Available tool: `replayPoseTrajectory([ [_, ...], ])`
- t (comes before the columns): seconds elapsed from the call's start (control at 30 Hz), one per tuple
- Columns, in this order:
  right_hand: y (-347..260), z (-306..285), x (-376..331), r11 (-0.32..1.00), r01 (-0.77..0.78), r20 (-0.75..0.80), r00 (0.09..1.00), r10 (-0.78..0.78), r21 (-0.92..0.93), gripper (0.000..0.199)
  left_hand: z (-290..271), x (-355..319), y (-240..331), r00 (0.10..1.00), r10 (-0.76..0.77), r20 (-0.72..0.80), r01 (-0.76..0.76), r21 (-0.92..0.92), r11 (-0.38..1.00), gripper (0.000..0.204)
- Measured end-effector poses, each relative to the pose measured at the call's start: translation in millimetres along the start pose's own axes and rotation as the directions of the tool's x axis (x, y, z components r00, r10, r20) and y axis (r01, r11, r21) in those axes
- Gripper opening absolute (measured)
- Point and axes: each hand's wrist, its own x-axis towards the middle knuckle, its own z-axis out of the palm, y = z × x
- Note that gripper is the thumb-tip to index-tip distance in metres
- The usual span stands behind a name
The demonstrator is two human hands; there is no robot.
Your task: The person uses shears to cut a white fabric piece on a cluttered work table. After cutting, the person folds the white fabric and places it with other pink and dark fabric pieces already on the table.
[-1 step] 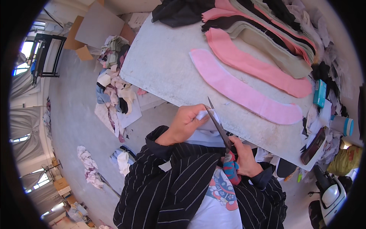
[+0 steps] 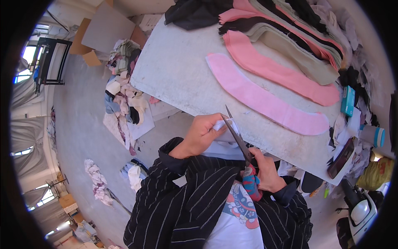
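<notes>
My left hand [image 2: 204, 132] pinches the edge of a white piece of fabric [image 2: 224, 145] just off the table's near edge. In my right hand [image 2: 267, 172] is a large pair of dark scissors [image 2: 238, 139], one handle wrapped in red and blue cloth. The blades point up and away, lying against the fabric beside my left fingertips. How much fabric sits between them I cannot tell. Beyond the hands, a curved light pink fabric piece [image 2: 265, 99] lies flat on the table [image 2: 174, 66]. Behind it is a curved stack of coral pink pieces [image 2: 273, 68].
Layered grey, black and pink fabric strips [image 2: 290, 33] cover the far right of the table. A dark phone [image 2: 340, 158] lies at the right edge, near a teal box [image 2: 348, 101] and a cup [image 2: 372, 136]. Fabric scraps [image 2: 122, 99] are heaped on the floor at left.
</notes>
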Motion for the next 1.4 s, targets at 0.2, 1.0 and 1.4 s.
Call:
replayPoseTrajectory([
  [0.2,-9,-3,4,1.0,-0.009,0.003,1.0,0.009,-0.02,0.061,1,-2,0,1.0,0.023,-0.009,-0.022,0.087,0.996,0.017],
  [1.0,14,12,-16,0.959,-0.118,0.032,0.993,0.113,0.258,0.045,-3,-4,-13,0.979,-0.174,0.104,0.192,-0.197,0.961,0.023],
  [1.4,-1,-7,-2,0.997,-0.066,0.014,0.998,0.065,0.039,0.05,3,-3,-3,0.997,0.071,0.041,-0.076,0.128,0.989,0.027],
])
